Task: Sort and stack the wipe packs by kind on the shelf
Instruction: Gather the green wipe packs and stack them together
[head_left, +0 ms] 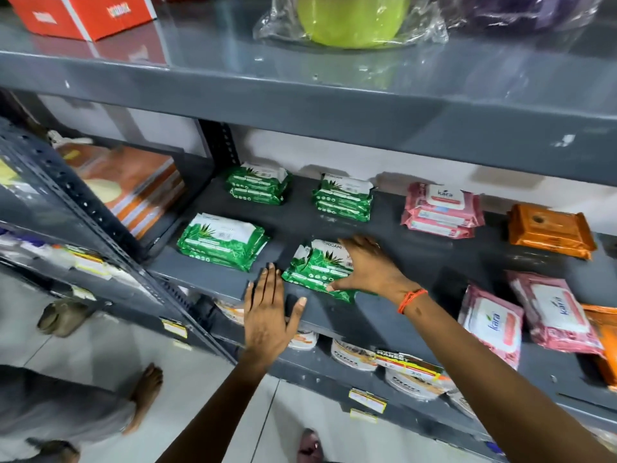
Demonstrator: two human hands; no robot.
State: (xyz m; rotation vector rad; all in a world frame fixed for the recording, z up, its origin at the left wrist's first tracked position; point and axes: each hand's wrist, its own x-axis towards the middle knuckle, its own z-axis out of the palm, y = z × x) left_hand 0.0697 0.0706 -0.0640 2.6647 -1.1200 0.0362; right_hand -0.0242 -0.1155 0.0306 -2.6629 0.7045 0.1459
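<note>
Near the grey metal shelf's [417, 262] front edge, the right hand [367, 265] grasps the crumpled green plastic wipe pack [317, 269], its long axis slanting rearward-right. Just left, the left hand [267, 315] hovers flat, released, holding nothing.

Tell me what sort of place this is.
Most likely a small shop or its stockroom. Grey slotted-steel shelving carries many identical retail goods: stacks of green wipe packs and pink Kara wipe packs, with yellow price labels stuck on the shelf edges below.
</note>
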